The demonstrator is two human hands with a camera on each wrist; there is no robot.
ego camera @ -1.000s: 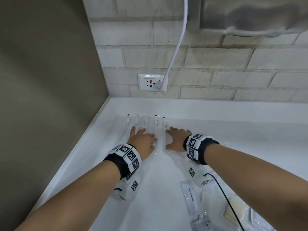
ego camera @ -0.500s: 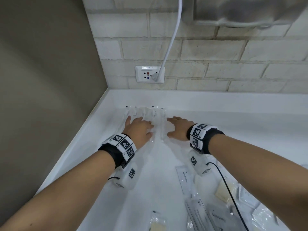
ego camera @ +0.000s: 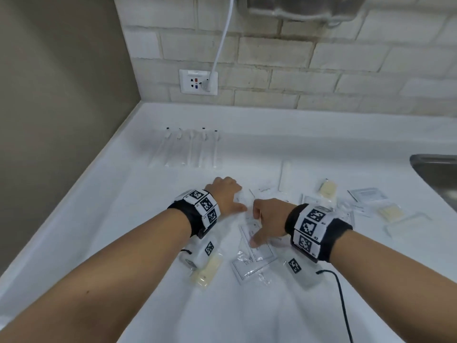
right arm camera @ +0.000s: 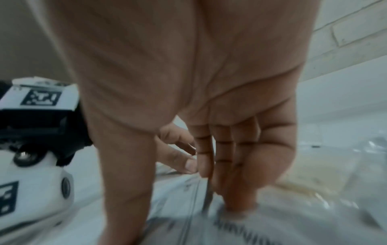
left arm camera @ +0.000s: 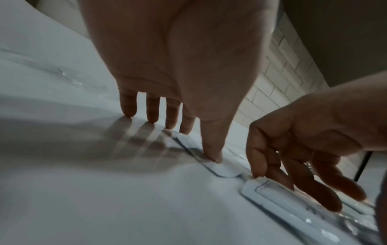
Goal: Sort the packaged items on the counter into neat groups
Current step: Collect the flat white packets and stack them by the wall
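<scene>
My left hand point(ego camera: 226, 191) is on the white counter point(ego camera: 123, 231) with straight fingers; in the left wrist view its thumb point(left arm camera: 211, 149) presses a small flat white packet point(left arm camera: 217, 169). My right hand point(ego camera: 262, 219) is just right of it, its fingertips point(left arm camera: 289, 182) and thumb pressing down on a pile of flat clear packets point(ego camera: 257, 251). Neither hand is lifting a packet. A neat row of clear-wrapped toothbrushes point(ego camera: 190, 149) lies side by side at the back left, apart from both hands.
Loose packets are scattered to the right: yellowish ones point(ego camera: 327, 189) point(ego camera: 392, 211), a white sachet point(ego camera: 366, 194) and a long slim pack point(ego camera: 285, 174). Another yellowish packet point(ego camera: 207, 271) lies under my left wrist. A steel sink point(ego camera: 437, 174) is at the far right, a wall socket point(ego camera: 198, 81) behind.
Both hands left the toothbrush row and drew back toward me onto the scattered packets. The view tilted down, bringing more packets and the sink into sight.
</scene>
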